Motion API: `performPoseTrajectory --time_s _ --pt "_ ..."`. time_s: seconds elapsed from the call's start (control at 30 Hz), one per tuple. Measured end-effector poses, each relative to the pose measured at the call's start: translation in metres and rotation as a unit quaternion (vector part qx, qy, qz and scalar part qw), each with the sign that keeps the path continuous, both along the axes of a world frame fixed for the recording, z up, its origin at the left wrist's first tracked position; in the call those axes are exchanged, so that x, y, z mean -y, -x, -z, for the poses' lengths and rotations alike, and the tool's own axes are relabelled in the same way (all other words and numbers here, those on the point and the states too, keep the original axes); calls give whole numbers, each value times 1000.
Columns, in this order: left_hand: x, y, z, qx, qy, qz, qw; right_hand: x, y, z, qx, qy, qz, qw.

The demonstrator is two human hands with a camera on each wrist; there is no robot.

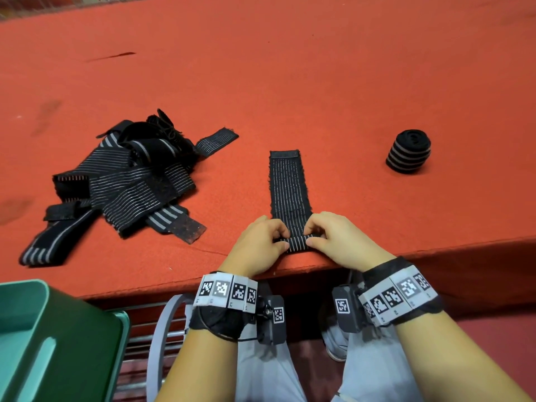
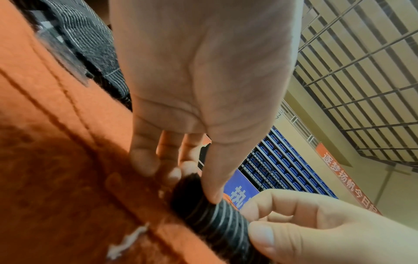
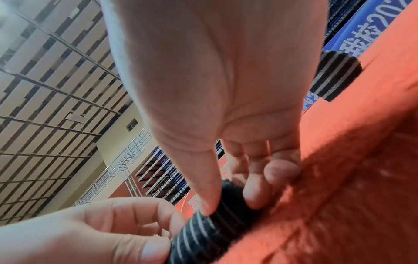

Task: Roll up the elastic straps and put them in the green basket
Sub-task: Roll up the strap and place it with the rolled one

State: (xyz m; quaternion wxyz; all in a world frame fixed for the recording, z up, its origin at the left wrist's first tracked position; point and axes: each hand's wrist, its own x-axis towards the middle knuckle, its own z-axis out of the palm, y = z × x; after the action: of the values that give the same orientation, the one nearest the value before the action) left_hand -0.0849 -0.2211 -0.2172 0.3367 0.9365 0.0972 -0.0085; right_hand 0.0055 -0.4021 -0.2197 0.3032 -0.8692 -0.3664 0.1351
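Red felt table [image 1: 319, 82]; green basket [image 1: 43, 338] below its near left corner. Loose strap pile [image 1: 121, 181] toward the left edge, finished roll [image 1: 409, 150] toward the right. Flat strap [image 1: 288, 192] at the near edge, its rolled end pinched by left hand [image 1: 258, 245] and right hand [image 1: 345, 239]. Background banner writing unreadable.

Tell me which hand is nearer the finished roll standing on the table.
Right. The right hand is on the roll's side, apart from it; the left hand is farther.
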Motion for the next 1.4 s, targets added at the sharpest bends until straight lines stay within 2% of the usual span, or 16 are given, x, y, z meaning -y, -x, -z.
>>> performPoseTrajectory --time_s 0.27,0.47,0.7,0.97,1.1,1.3,1.4 --pt "-3 -5 7 20 -4 -7 1000 -4 -5 2 34 -13 2 999" --pt "-5 -6 5 31 31 -14 999 -7 -7 3 13 -7 25 1000" --pt "-8 -3 8 26 25 -3 999 -12 -7 4 -8 -27 62 998" --pt "-9 -8 7 23 35 -14 999 -5 -5 1 3 11 -5 1000" --pt "-7 -7 2 24 42 -25 999 -5 -3 1 16 7 16 1000" --pt "-4 0 -3 -18 89 -12 996 6 0 -10 -59 13 16 998" --pt "0 2 -7 -36 96 -9 995 10 -1 -11 -64 25 9 998"
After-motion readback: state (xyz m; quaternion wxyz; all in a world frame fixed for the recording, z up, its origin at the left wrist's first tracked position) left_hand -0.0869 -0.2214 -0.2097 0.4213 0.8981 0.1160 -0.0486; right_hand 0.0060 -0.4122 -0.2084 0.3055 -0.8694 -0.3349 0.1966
